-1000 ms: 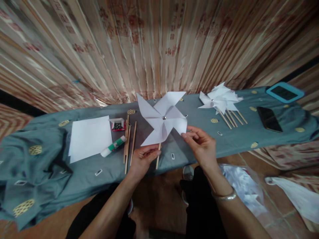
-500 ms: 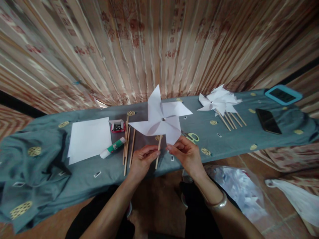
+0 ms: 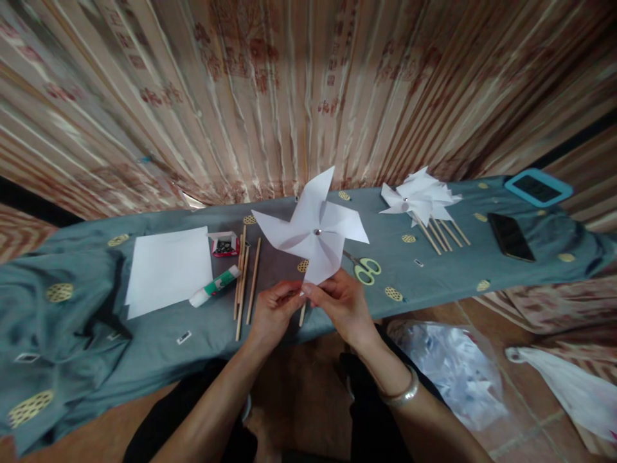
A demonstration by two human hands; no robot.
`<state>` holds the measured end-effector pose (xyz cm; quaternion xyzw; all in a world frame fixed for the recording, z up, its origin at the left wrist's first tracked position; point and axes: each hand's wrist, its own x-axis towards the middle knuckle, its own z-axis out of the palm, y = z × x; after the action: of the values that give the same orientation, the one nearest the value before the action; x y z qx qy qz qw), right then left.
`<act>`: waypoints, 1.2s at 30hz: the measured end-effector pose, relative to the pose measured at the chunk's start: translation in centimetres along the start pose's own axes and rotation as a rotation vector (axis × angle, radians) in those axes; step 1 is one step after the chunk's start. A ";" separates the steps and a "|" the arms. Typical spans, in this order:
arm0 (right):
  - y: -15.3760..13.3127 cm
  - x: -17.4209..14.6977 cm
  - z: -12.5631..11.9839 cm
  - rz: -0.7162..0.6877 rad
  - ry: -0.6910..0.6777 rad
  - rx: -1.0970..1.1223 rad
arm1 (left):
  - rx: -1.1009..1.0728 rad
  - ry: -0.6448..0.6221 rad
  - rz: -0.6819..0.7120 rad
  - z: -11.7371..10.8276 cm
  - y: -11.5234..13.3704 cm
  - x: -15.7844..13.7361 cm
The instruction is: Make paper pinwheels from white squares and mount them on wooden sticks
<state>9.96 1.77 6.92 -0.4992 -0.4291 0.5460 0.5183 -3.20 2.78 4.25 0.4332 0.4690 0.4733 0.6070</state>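
Note:
A white paper pinwheel (image 3: 301, 222) with a shiny pin (image 3: 317, 232) at its centre faces me above the cloth. My left hand (image 3: 276, 315) is closed on its wooden stick (image 3: 303, 315), whose lower end shows below the fingers. Closed beside it, my right hand (image 3: 343, 307) pinches the lower blade near its tip; the fingertips of both hands nearly meet, and the upper stick is hidden behind the paper. Scissors with green handles (image 3: 367, 271) lie just beyond my right hand, their blades partly covered by the pinwheel.
Left of my hands lie wooden sticks (image 3: 253, 283), a glue stick (image 3: 215, 285), a small red box of pins (image 3: 225, 245) and white paper (image 3: 168, 270). Rightward are stacked pinwheels (image 3: 427, 196), a phone (image 3: 511, 236) and a blue-framed device (image 3: 540, 187). A plastic bag (image 3: 448, 370) sits on the floor.
The pinwheel's blades have turned clockwise. My right hand has moved left, close to my left hand, bringing the blade tip to the stick. The scissors show more fully.

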 end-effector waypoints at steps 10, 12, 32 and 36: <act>0.7 -1.1 -2.0 -0.176 0.024 -0.535 | -0.135 0.108 -0.083 0.0 0.3 0.1; 0.9 -1.3 -1.9 -0.204 0.017 -0.593 | -0.165 0.145 -0.095 0.1 0.3 0.2; -0.6 0.7 -5.6 -0.240 0.201 -0.595 | -0.167 0.130 0.043 1.9 0.4 0.3; -2.9 2.7 -11.2 -0.239 0.260 -1.017 | -0.161 0.120 0.059 1.5 0.3 0.3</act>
<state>21.57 4.17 8.04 -0.6985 -0.6254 0.1401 0.3185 -1.74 3.03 4.80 0.3674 0.4520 0.5522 0.5965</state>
